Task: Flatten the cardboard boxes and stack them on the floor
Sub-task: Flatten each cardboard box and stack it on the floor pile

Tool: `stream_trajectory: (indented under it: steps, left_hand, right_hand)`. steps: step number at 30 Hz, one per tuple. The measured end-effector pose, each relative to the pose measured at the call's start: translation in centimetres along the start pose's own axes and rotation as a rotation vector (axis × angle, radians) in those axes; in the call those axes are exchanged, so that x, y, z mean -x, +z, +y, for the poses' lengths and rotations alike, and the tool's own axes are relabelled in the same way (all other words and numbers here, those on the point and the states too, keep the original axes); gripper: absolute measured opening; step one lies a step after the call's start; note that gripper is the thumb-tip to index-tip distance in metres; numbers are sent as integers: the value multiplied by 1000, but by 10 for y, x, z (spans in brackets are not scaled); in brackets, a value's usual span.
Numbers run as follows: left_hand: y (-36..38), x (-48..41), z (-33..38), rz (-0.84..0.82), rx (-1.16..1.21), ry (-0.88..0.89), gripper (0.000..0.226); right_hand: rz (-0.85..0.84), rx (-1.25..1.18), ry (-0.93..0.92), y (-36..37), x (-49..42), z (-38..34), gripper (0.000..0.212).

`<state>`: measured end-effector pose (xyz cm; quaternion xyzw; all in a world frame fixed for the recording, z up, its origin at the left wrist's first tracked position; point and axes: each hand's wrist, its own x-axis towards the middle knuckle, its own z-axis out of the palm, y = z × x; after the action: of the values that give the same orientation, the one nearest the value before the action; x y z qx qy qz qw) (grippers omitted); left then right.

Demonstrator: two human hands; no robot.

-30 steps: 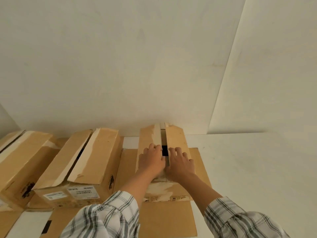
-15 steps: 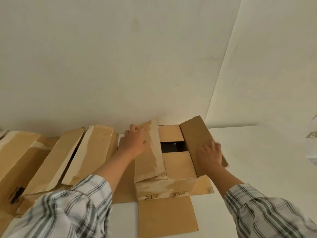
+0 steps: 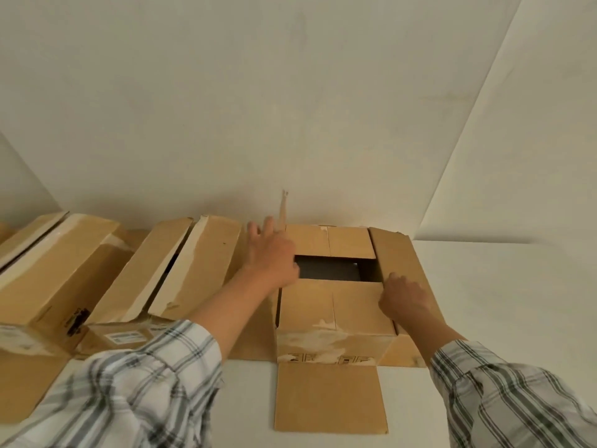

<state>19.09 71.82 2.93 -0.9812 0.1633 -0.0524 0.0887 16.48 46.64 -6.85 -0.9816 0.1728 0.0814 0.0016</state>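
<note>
Pressing with the left hand [image 3: 274, 253], fingers straight, spread and holding nothing, against the left flap [image 3: 283, 210] standing edge-on at the left rim of the box [image 3: 332, 345]. Resting the right hand [image 3: 405, 295], fingers curled, on the right flap [image 3: 399, 253] folded out past the box's right rim; grip impossible to tell. Lying open-topped between both hands, long sides running front to back, just right of other boxes [image 3: 181, 273]; likely needing inner flaps [image 3: 323, 305] lifted next.

You face a plain off-white wall [image 3: 226, 108]. At your right a second wall [image 3: 533, 140] meets it in a corner, above a smooth white floor [image 3: 500, 302], evenly lit.
</note>
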Motion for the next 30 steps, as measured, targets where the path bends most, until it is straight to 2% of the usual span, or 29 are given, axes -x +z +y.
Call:
stream_trajectory:
  steps: [2, 4, 7, 12, 15, 18, 21, 24, 25, 27, 30]
  left_hand:
    - [4, 4, -19, -111, 7, -98, 12]
    - [20, 9, -29, -236, 51, -143, 21]
    - [50, 18, -20, -375, 166, -186, 35]
    - [81, 21, 17, -411, 392, -259, 55]
    - [85, 16, 27, -493, 587, -351, 61]
    - [79, 11, 26, -523, 896, -474, 59]
    - [73, 5, 16, -569, 1189, -675, 70]
    - [69, 3, 3, -536, 1413, -813, 66]
    - [68, 4, -1, -525, 1440, -832, 61]
    - [68, 5, -8, -534, 1435, -812, 57]
    - [72, 9, -7, -636, 1234, -680, 73]
  right_hand:
    - [9, -9, -13, 4, -2, 3, 28]
    - [16, -20, -39, 7, -4, 5, 32]
    - [-2, -3, -58, 11, -7, 4, 51]
    - [-45, -13, -111, 11, -11, 14, 66]
    - [-113, -39, -118, 8, -12, 15, 62]
    - [-191, -59, -106, 2, -15, 14, 50]
    - [-265, -303, -102, -16, -21, 17, 44]
    - [-349, -788, 83, -51, -27, 26, 52]
    - [-409, -869, 130, -62, -27, 31, 52]
    - [-538, -865, 129, -76, -23, 44, 50]
    - [-687, -687, 22, -75, -15, 55, 53]
